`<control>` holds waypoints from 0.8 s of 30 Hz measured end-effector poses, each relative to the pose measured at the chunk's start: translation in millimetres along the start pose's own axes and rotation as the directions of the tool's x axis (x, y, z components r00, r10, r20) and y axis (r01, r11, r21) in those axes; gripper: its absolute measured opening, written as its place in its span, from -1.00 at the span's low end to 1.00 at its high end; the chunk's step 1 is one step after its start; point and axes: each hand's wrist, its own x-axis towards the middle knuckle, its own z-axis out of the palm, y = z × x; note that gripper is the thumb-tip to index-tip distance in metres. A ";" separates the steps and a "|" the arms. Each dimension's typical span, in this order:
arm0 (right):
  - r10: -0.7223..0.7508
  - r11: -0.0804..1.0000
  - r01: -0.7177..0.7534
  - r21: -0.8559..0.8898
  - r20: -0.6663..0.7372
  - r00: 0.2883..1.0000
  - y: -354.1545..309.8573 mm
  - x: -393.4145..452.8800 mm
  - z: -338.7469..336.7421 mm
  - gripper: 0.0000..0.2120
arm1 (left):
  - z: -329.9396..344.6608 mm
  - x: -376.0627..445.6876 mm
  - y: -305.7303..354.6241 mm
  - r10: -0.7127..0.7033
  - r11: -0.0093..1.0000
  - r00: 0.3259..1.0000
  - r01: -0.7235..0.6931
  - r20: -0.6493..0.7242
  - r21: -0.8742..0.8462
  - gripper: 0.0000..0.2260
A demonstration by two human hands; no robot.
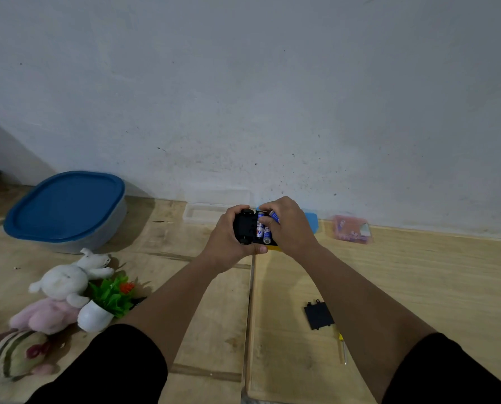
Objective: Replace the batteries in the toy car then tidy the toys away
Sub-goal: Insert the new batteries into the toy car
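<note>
I hold the toy car [245,227] upside down above the wooden floor, black underside up, yellow body showing at its lower right edge. My left hand [227,240] grips its left end and wheels. Blue-and-white batteries [263,227] lie in the open compartment. My right hand [287,225] has its fingers on the rightmost battery at the car's right end. The black battery cover [318,314] lies on the floor at the right, with a thin yellow-handled screwdriver [342,348] just below it.
A grey tub with a blue lid [65,207] stands at the back left. A white plush rabbit [68,279], a pink plush [43,314], a small potted fake plant [106,301] and a striped plush [16,352] lie at the left. A clear box [205,212], a blue lid [312,221] and a pink packet [351,228] sit by the wall.
</note>
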 end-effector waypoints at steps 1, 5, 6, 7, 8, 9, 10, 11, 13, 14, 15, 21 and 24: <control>0.005 1.000 -0.005 0.014 -0.004 1.000 0.1 0.4 -0.2 -0.77 | -0.3 0.6 0.0 0.000 1.000 1.000 0.000 -0.002 0.001 -0.21; 0.005 0.999 -0.004 0.043 -0.013 1.000 0.7 1.2 -1.9 -0.83 | -1.0 1.4 -0.7 0.009 1.000 1.000 -0.009 -0.007 0.011 -0.21; 0.001 0.999 0.000 0.046 -0.015 1.000 1.0 1.1 -2.2 -0.84 | -0.9 1.8 -1.3 0.010 1.000 1.000 -0.010 -0.006 0.009 -0.21; -0.007 0.999 0.008 0.043 -0.015 1.000 1.6 1.0 -2.4 -0.84 | -0.6 2.1 -1.5 0.011 1.000 1.000 -0.011 -0.006 0.008 -0.21; -0.016 0.999 0.016 0.033 -0.011 1.000 2.3 0.9 -2.6 -0.83 | -0.1 2.3 -2.0 0.011 1.000 1.000 -0.011 -0.005 0.012 -0.21; -0.024 1.000 0.024 0.017 -0.001 1.000 3.1 0.8 -3.3 -0.83 | 0.6 2.4 -2.2 0.011 1.000 1.000 -0.011 -0.005 0.016 -0.21; -0.029 1.000 0.030 -0.005 0.016 0.999 4.0 1.0 -4.4 -0.82 | 1.4 2.5 -3.1 0.009 1.000 1.000 -0.009 -0.005 0.019 -0.20; -0.034 0.999 0.036 -0.030 0.038 0.999 4.9 1.2 -5.6 -0.81 | 2.2 2.3 -4.0 0.003 1.000 1.000 -0.003 -0.007 0.019 -0.18; -0.036 0.997 0.041 -0.062 0.086 0.996 6.4 1.2 -7.5 -0.78 | 3.0 1.7 -5.0 -0.014 1.000 1.000 0.014 -0.020 0.019 -0.15; -0.034 0.996 0.042 -0.078 0.108 0.994 7.1 1.1 -8.1 -0.75 | 3.0 1.9 -5.1 -0.017 1.000 1.000 0.017 -0.026 0.022 -0.15; -0.033 0.994 0.046 -0.104 0.129 0.991 7.4 0.7 -8.7 -0.73 | 3.0 2.0 -5.6 -0.017 0.999 0.999 0.018 -0.029 0.029 -0.16; 0.016 0.990 0.015 -0.141 0.218 0.976 7.2 0.7 -13.1 -0.64 | 3.6 3.0 -5.4 -0.014 0.996 0.999 0.019 -0.049 0.090 -0.18; 0.041 0.994 -0.018 -0.105 0.218 0.975 7.1 1.2 -12.5 -0.60 | 4.1 3.4 -4.6 -0.008 0.993 0.998 0.014 -0.059 0.114 -0.18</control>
